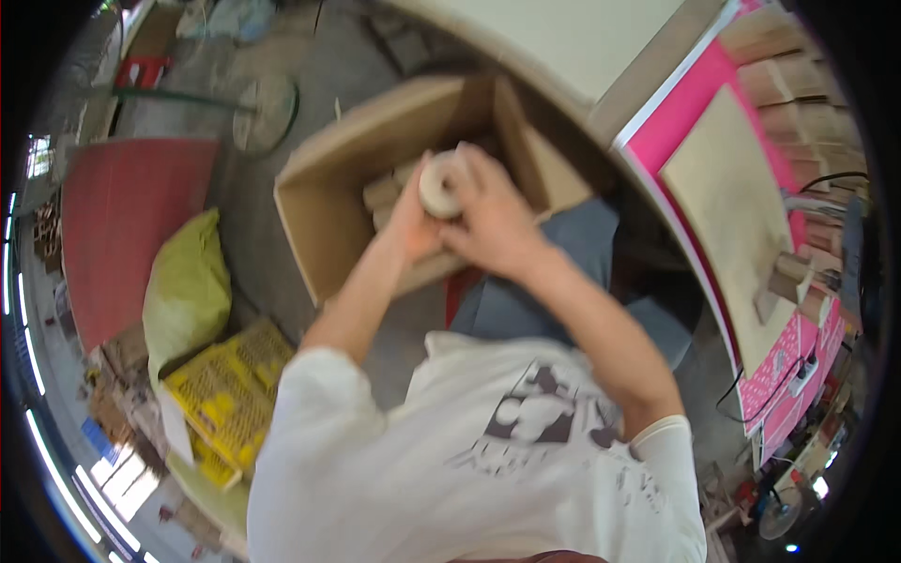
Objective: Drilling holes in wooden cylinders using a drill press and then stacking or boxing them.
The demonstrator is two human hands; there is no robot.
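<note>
White shirt [404,460]; pale roll [435,196] between left fingers [412,202], right fingers [485,178] (over carton [324,225]).

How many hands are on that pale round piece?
2: the left hand grips the round piece from its left, the right hand from its right, over the cardboard box. No other hand shows.

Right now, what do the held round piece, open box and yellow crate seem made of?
Round piece: matte, perhaps wood or wound paper, pale around a hole; blurred.
Box: probably matte cardboard, brown with thin flaps.
Crate: likely dull plastic, yellow with regular holes.
</note>
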